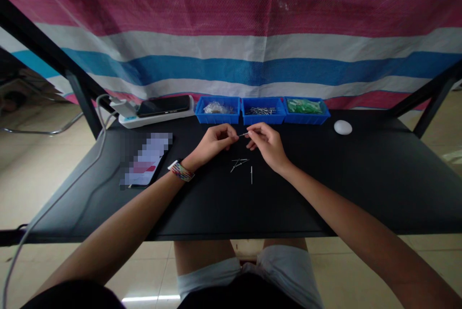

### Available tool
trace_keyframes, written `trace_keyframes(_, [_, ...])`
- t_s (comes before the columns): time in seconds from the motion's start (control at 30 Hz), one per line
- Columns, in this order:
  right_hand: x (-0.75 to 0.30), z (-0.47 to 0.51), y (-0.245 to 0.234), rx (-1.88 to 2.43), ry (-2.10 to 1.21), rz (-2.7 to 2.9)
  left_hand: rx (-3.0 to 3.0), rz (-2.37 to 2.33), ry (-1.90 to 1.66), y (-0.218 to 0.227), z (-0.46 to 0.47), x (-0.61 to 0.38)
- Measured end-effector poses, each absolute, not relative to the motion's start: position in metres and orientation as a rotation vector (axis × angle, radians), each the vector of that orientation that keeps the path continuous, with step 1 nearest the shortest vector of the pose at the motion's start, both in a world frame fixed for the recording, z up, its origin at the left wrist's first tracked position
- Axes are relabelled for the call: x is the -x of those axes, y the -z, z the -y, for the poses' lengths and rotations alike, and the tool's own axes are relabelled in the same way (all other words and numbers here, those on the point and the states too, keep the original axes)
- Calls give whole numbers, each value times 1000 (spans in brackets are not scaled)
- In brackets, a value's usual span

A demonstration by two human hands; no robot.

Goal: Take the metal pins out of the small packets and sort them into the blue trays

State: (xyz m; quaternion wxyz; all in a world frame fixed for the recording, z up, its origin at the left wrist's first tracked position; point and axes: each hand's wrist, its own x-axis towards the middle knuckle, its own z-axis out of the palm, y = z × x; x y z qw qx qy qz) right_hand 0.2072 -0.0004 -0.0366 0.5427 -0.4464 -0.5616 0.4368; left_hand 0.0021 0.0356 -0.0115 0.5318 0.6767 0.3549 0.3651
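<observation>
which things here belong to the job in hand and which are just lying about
Likely in the job: thin metal piece between left hand and right hand; loose metal pieces on the black table; middle blue bin; perhaps left blue bin and right blue bin.
Seemingly just lying about: nearer phone; farther phone on the white power strip; rounded white object.

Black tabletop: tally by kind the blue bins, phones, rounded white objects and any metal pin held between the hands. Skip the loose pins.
Blue bins: 3
Phones: 2, one of them on the power strip
Rounded white object: 1
Held metal pin: 1
Total: 7
</observation>
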Motion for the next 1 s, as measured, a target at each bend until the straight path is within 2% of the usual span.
trace_keyframes(0.4, [-209, -1, 36, 1057, -1094, 1381, -1586, -802, -949, 17, -40, -1])
trace_keyframes(1.0, [-207, 0, 37, 1053, -1044, 1329, -1558, -858, -815, 16, -42, 3])
